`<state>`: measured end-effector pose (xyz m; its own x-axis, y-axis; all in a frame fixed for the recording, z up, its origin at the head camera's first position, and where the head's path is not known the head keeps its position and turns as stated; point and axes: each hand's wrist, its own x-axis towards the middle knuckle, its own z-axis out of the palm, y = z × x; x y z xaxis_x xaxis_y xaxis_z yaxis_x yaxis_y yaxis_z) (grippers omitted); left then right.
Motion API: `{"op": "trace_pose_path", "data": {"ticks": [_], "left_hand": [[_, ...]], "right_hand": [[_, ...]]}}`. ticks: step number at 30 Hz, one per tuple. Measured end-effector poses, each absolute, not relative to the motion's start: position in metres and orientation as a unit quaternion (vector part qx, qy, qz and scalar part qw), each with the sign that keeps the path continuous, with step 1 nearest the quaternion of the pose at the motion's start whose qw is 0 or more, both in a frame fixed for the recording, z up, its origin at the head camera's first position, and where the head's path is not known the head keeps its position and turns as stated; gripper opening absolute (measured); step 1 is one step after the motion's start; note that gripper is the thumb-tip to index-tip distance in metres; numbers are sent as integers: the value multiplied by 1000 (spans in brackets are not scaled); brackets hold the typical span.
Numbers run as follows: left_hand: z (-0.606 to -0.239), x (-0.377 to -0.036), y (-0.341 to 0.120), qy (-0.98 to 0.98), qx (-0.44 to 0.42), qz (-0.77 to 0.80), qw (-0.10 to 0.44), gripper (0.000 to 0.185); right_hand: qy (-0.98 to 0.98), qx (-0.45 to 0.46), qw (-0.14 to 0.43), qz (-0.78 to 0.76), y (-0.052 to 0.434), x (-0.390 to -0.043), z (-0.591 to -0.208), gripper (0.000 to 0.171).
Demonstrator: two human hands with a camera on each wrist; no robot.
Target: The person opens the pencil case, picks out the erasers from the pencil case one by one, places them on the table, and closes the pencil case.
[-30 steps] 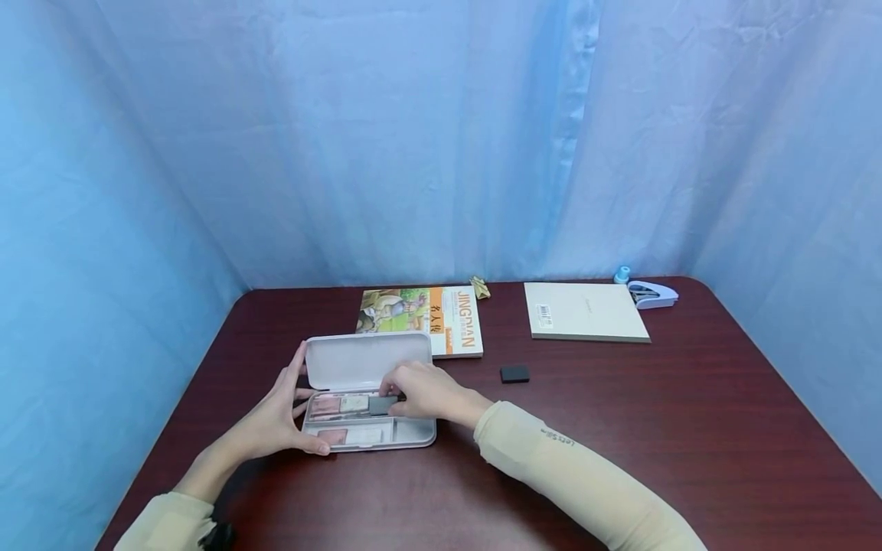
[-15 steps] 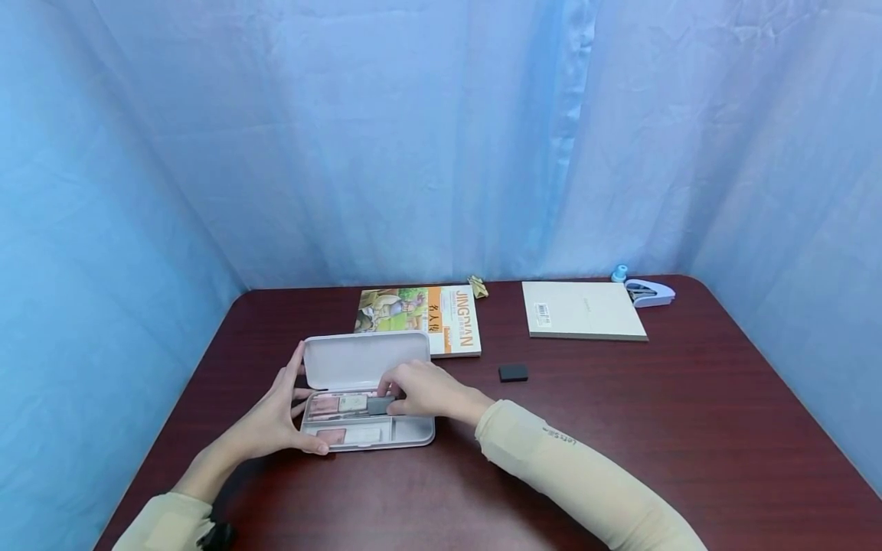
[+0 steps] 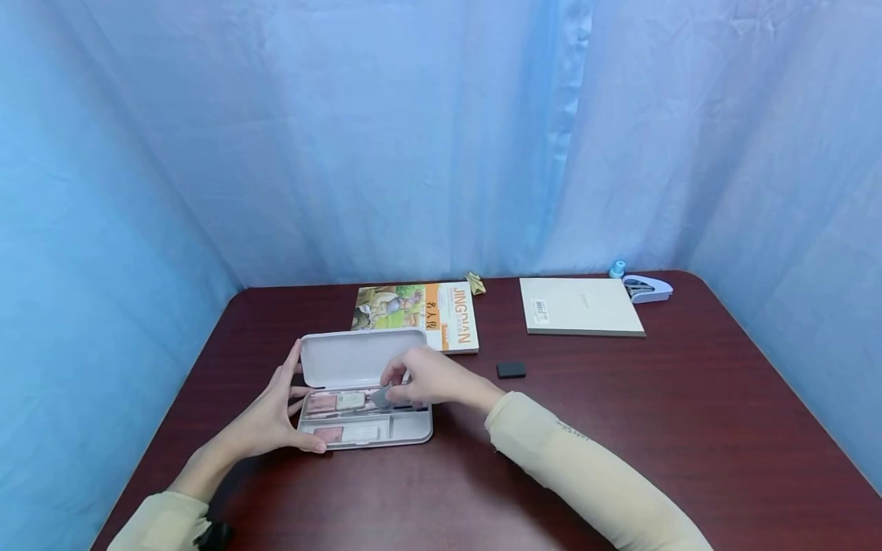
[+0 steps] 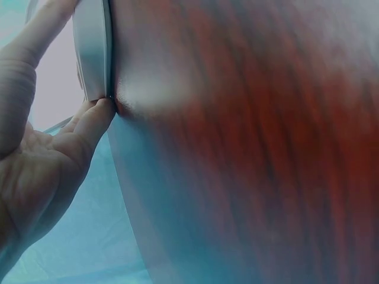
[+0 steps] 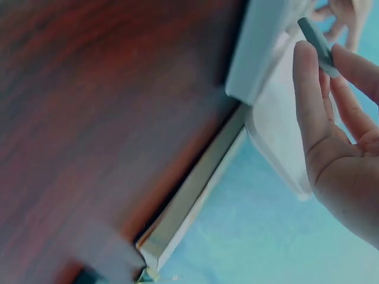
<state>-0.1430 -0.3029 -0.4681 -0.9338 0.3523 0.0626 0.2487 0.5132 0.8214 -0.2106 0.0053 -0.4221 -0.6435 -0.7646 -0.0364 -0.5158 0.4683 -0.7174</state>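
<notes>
The dark wooden tabletop (image 3: 620, 428) carries everything, ringed by a blue curtain (image 3: 413, 138). At its far edge lie a beige pad (image 3: 582, 306) and an illustrated book (image 3: 420, 308). Nearer the person sits an open white case (image 3: 365, 398), its lid raised, with pink and pale blocks in the tray. The left hand (image 3: 272, 417) steadies the case's left end with straight, relaxed fingers (image 4: 95, 121) touching its edge. The right hand (image 3: 430, 380) hovers over the tray, fingers (image 5: 308, 77) pinching a small grey eraser (image 3: 381, 396) just above the case. A black eraser (image 3: 511, 370) lies apart, right of the case.
</notes>
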Motion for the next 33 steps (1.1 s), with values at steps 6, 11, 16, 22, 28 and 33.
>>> {"op": "trace_pose_path", "data": {"ticks": [6, 11, 16, 22, 28, 33], "left_hand": [[-470, -143, -304, 872, 170, 456, 53, 152], [-470, -144, -304, 874, 165, 453, 59, 152], [-469, -145, -304, 873, 166, 455, 59, 151], [-469, -143, -303, 870, 173, 458, 58, 150], [-468, -143, -304, 868, 174, 462, 56, 151], [-468, -144, -304, 868, 175, 462, 56, 151]], "right_hand": [[809, -346, 201, -431, 39, -217, -407, 16], [794, -296, 199, -493, 80, -227, -399, 20], [800, -260, 188, -508, 127, -237, -399, 26], [816, -213, 190, -503, 182, -247, -411, 32], [807, -169, 221, -522, 228, -251, -427, 36], [800, -135, 251, -529, 251, -252, -440, 38]]}}
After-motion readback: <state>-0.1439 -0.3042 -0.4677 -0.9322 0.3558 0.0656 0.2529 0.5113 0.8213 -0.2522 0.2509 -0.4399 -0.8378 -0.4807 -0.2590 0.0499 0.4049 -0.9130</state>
